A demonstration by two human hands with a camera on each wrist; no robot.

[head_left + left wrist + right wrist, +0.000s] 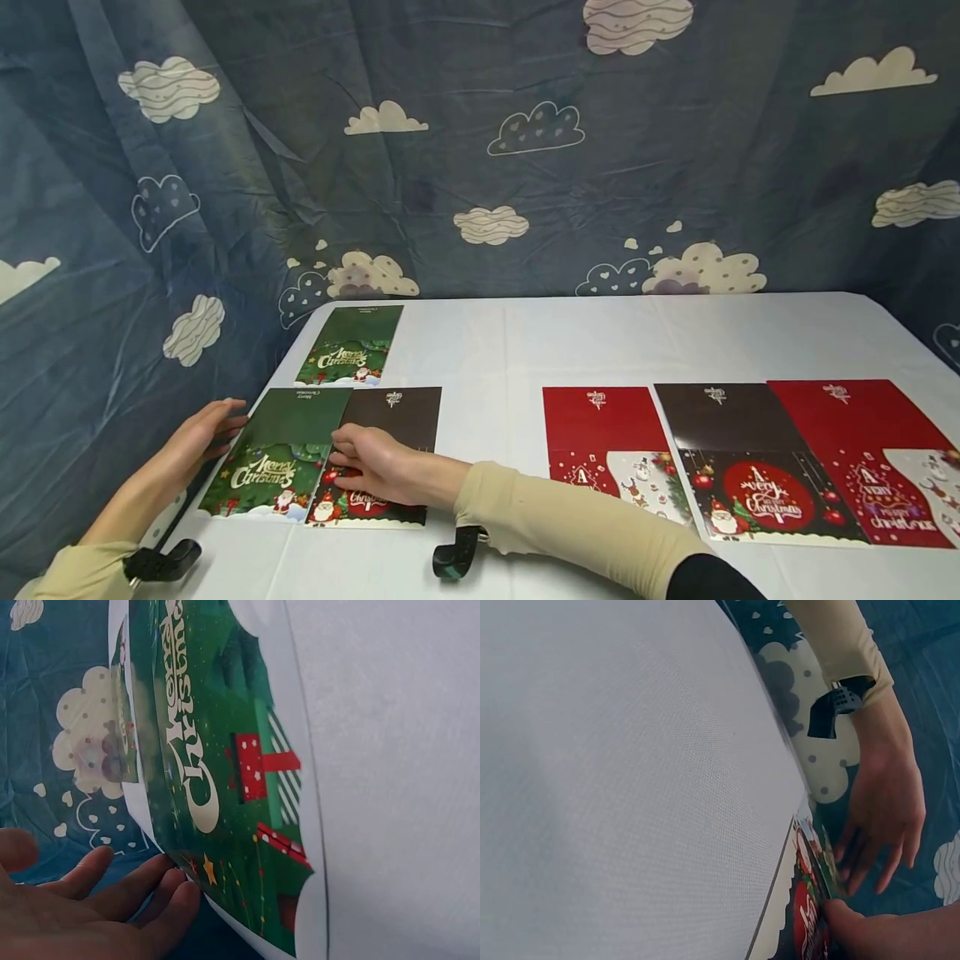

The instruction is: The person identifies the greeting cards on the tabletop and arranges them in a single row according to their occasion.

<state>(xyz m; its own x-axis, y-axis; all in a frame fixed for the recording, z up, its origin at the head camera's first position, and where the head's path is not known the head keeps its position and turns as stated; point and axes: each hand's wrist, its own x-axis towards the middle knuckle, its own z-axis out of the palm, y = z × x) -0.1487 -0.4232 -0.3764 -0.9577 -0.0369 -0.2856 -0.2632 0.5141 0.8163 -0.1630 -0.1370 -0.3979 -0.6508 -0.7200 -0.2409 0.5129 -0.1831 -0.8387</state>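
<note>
A green Christmas card lies face up and unfolded near the table's left edge. My left hand is at its left side, fingers loosely extended; in the left wrist view the fingertips meet the card's edge. Beside it, partly overlapped by the green card, lies a dark brown Christmas card with a red circle design. Over the seam between these two cards is my right hand, its relaxed fingers resting at the green card's right side. The right wrist view shows the right thumb by the dark card.
Behind the green card lies another green card. To the right stand in a row a red card, a dark card and another red card. All are on a white-covered table against a cloud-patterned curtain.
</note>
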